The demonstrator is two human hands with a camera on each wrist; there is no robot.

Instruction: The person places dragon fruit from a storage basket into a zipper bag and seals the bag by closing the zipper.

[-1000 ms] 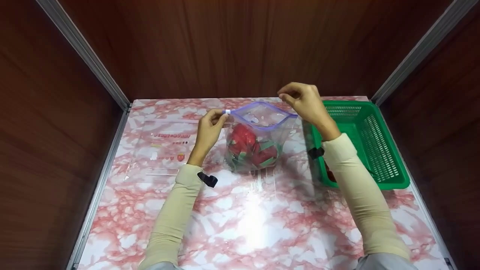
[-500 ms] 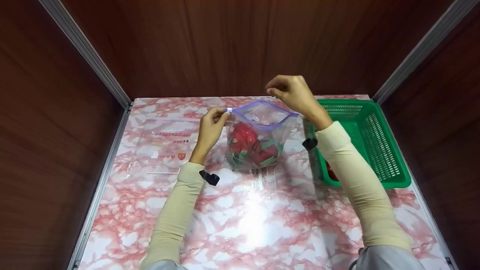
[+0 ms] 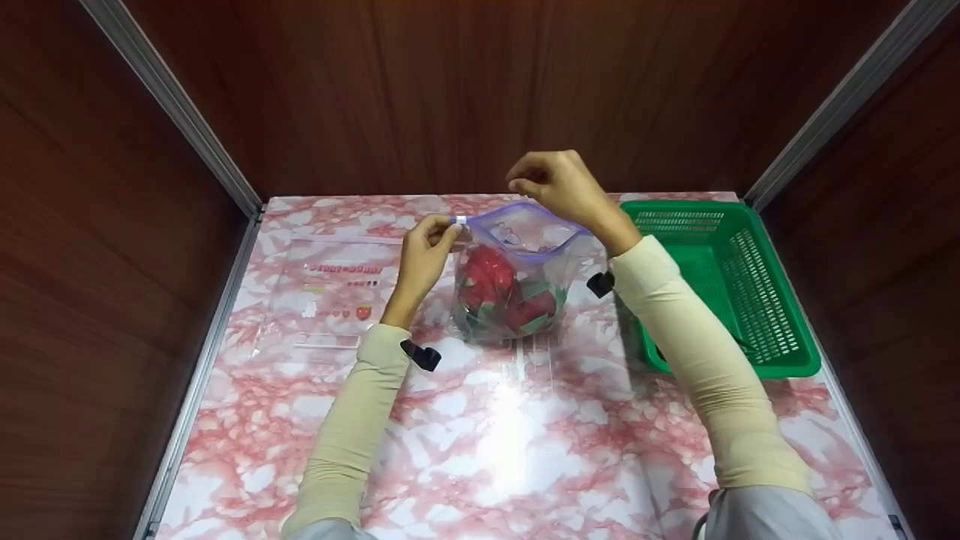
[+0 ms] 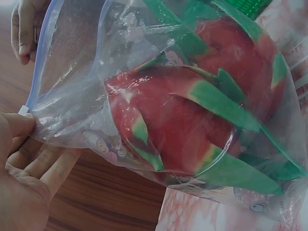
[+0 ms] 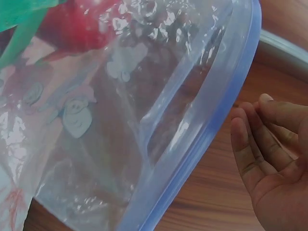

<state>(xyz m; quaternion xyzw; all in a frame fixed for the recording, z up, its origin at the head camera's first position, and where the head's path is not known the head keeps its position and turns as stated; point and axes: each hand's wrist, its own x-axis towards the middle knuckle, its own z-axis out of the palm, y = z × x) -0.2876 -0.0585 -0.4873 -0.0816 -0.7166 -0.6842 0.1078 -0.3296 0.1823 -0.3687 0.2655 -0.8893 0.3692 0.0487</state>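
Observation:
A clear zip bag [image 3: 574, 262] with a purple zip edge stands on the table, its mouth spread apart. Inside are two dragon fruits, red with green scales; one dragon fruit [image 4: 163, 115] shows large in the left wrist view. My left hand [image 3: 422, 259] pinches the bag's left corner at the white zip slider [image 3: 460, 220], thumb on top. Above the bag's mouth, my right hand [image 3: 562, 187] hovers with loosely bent fingers and nothing in them. The right wrist view has this hand [image 5: 274, 163] just beside the purple zip edge, apart from it.
A green plastic basket [image 3: 780, 300] stands on the right of the marbled table [image 3: 435, 465], partly under the right forearm. Another clear printed bag [image 3: 330, 292] lies flat at left. Brown wood-grain panels [image 3: 465, 90] enclose the back and sides.
My right hand has moved left and slightly up, from above the bag's right corner to over its mouth. My left hand keeps its pinch on the slider corner, almost unmoved.

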